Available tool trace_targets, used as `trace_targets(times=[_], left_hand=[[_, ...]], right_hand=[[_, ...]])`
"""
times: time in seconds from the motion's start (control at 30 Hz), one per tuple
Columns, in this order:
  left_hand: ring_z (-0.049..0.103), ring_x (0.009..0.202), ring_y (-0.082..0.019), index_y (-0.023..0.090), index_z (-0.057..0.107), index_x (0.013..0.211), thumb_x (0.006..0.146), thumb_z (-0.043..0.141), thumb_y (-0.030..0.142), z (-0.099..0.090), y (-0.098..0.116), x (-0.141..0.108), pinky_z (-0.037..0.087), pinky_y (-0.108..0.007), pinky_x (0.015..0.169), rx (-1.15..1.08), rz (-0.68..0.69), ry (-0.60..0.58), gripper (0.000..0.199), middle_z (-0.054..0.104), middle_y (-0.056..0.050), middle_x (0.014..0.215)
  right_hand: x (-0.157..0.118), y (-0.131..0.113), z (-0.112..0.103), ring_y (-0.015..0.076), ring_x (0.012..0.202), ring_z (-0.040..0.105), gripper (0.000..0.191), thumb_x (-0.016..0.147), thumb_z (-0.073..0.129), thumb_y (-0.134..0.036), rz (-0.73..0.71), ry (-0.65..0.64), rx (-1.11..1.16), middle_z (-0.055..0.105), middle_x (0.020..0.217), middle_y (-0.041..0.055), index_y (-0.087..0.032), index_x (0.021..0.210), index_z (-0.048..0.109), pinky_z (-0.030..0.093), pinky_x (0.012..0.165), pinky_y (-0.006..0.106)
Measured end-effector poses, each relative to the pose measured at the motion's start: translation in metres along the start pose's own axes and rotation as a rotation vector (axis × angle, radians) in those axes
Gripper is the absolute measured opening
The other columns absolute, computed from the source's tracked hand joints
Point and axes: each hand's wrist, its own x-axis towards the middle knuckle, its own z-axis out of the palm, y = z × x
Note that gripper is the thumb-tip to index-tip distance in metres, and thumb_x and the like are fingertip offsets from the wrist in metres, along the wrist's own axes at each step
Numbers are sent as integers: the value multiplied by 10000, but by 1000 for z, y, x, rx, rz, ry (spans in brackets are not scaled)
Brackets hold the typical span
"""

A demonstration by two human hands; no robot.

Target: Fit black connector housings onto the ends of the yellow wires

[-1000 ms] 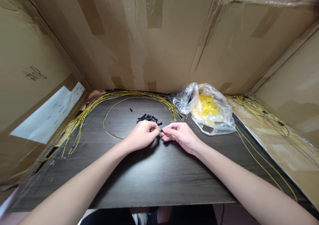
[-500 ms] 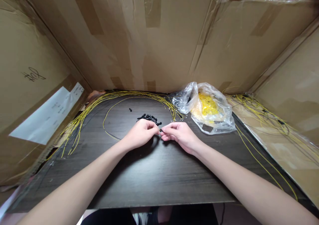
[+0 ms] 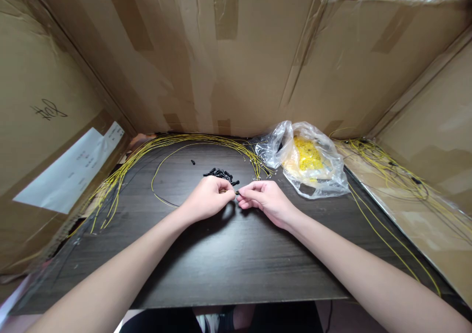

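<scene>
My left hand (image 3: 214,195) is closed in a pinch on a yellow wire (image 3: 153,176), which loops out behind it across the table. Fingertip to fingertip with it, my right hand (image 3: 263,199) pinches a small black sleeve (image 3: 238,192). Wire end and sleeve meet between the fingers, but how far one sits in the other is hidden. Just behind my left hand lies a pile of black sleeves (image 3: 219,174). One loose black sleeve (image 3: 192,162) rests apart, farther left.
A bundle of yellow wires (image 3: 177,139) arcs along the back. Behind my right hand stands a clear plastic bag (image 3: 332,180) with small yellow parts. More yellow wires (image 3: 387,171) lie on cardboard at right. Tall cardboard walls (image 3: 236,68) enclose the dark table (image 3: 236,264).
My hands stay almost in place, with the fingertips slightly closer together. The wire loop on the left has shifted a little to the left.
</scene>
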Motion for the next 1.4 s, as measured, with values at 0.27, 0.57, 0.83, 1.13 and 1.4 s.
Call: trace_targets(times=[0.27,0.57,0.83,1.13,1.4], left_hand=[[392,534,-97,130,681,664,773,530,293,0,0,0,284,-206,497,12,44,6,247,498,27,552],[398,525,-94,131,688,657,773,525,277,-1,2,-1,291,-205,497,56,74,3,248,503,24,546],[416,528,-103,142,697,678,778,528,300,0,2,-1,293,-210,502,117,81,22,252,518,19,542],[418,525,-107,139,692,657,771,520,293,-1,3,-2,293,-217,515,132,104,33,257,515,16,530],[438,540,-109,135,703,677,784,520,309,0,3,-2,304,-215,524,142,115,28,275,546,7,555]], right_hand=[[2,3,-3,141,625,678,256,676,825,-277,-14,-24,-15,721,772,117,-76,772,700,569,668,279],[2,2,-3,136,627,676,284,660,837,-305,-8,-32,-25,722,776,115,-80,772,704,565,660,271],[2,1,0,138,602,669,286,631,850,-290,-1,8,-7,712,740,101,-81,743,689,566,643,275],[0,1,0,136,607,669,278,634,850,-287,-3,11,-11,712,746,97,-86,739,691,567,647,277],[2,3,-3,133,627,674,281,647,844,-296,-18,-42,-23,718,768,103,-79,763,709,563,670,271]])
